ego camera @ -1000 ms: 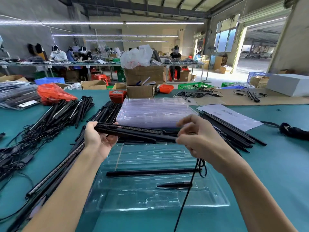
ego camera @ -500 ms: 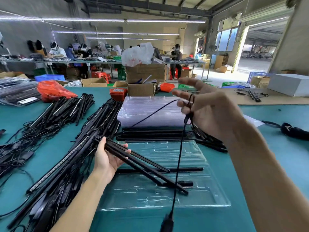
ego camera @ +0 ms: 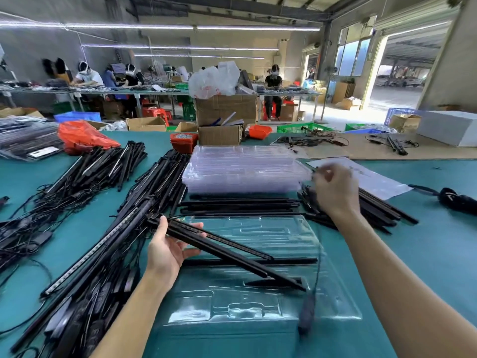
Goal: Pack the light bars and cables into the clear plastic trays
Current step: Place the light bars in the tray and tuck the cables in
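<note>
Heaps of black light bars (ego camera: 108,166) and cables lie on the green bench (ego camera: 438,249) at left. The left hand (ego camera: 165,250) grips two light bars (ego camera: 227,250) slanting over the clear plastic tray (ego camera: 258,306). Behind it sits a stack of trays (ego camera: 245,171). The blurred right hand (ego camera: 335,189) is raised with fingers curled; a cable (ego camera: 316,275) dangles below it, but its grip cannot be told.

Right hand (ego camera: 335,188) motion-blurred — fingers smeared, can't tell what it pinches. Cable (ego camera: 319,259) below it is thin and blurred; its upper run is lost behind the wrist. Cable's plug end (ego camera: 307,315) is a dark smear. Bar pile (ego camera: 77,293) at left cut by frame edge. Far workers too small — no detail.
</note>
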Motion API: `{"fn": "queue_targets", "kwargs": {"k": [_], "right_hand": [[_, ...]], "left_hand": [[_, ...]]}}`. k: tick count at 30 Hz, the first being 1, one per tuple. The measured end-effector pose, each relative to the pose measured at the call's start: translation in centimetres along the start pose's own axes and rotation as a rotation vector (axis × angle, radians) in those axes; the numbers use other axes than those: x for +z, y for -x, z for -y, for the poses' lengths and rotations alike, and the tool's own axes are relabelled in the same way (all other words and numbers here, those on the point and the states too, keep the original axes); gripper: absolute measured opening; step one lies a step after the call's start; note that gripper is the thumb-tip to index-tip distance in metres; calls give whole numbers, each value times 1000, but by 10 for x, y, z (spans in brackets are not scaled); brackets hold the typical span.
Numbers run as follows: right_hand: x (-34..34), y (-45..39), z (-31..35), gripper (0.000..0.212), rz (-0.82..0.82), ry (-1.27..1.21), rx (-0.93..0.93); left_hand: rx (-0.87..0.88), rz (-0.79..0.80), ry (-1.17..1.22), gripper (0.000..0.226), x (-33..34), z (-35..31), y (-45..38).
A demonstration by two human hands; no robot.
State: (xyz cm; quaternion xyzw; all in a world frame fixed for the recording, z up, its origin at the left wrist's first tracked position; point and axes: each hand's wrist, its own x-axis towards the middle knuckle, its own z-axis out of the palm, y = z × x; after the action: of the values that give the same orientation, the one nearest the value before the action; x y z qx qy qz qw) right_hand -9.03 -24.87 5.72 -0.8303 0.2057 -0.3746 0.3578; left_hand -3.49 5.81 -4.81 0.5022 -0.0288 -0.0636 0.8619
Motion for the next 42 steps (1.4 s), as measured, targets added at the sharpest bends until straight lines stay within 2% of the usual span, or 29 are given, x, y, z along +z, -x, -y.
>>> {"fn": "queue_targets", "kwargs": {"k": [3, 5, 7, 9, 11, 12, 13, 15, 17, 19, 21, 23, 26, 28, 32, 34, 36, 40, 42], "right_hand": [[17, 25, -33, 21, 280, 39, 93], [27, 43, -47, 16, 378, -7, 119], [32, 57, -54, 11, 424, -95, 153], [31, 67, -58, 16, 360, -115, 128], [24, 72, -63, 20, 208, 37, 101], [18, 73, -66, 23, 192, 153, 135], [12, 73, -66, 31, 261, 285, 208], [2, 70, -63, 46, 524, 531, 335], [-2, 68, -57, 42, 697, 645, 350], [-2, 64, -50, 32, 765, 678, 324], [-2, 59, -45, 16, 729, 651, 288], [-4, 53, -47, 3, 624, 562, 265], [-12, 48, -40, 4, 485, 262, 285], [-20, 45, -28, 6, 463, 11, 331], [-49, 35, 2, 12, 584, -426, 413], [-67, 33, 16, 10, 712, -699, 386], [-80, 32, 29, 6, 738, -932, 309], [-79, 22, 33, 7, 416, -1070, 340], [-68, 19, 23, 11, 289, -1015, 359]], "left_hand": [[1, 7, 29, 52, 0, 1, 0], [10, 25, 47, 52, 1, 0, 1], [14, 36, 59, 53, 1, 1, 1], [18, 38, 63, 54, -1, 1, 1], [25, 37, 53, 65, -4, 3, -1], [29, 34, 57, 68, -6, 4, -2], [35, 31, 63, 71, -6, 5, -2], [47, 19, 77, 77, -7, 5, -3], [52, -16, 90, 74, -5, 6, -3], [62, -78, 110, 58, -5, 6, -5], [81, -119, 88, 46, -5, 6, -6], [98, -135, 51, 41, -5, 6, -6], [106, -133, 22, 39, -6, 6, -4], [109, -128, 31, 35, -7, 5, -3], [123, -101, 82, 38, -5, 3, 1], [112, -100, 94, 44, -4, 3, 3], [108, -94, 73, 46, -2, 3, 5], [114, -53, -24, 45, 0, 2, 7], [104, 1, -107, 47, 0, 1, 9]]}}
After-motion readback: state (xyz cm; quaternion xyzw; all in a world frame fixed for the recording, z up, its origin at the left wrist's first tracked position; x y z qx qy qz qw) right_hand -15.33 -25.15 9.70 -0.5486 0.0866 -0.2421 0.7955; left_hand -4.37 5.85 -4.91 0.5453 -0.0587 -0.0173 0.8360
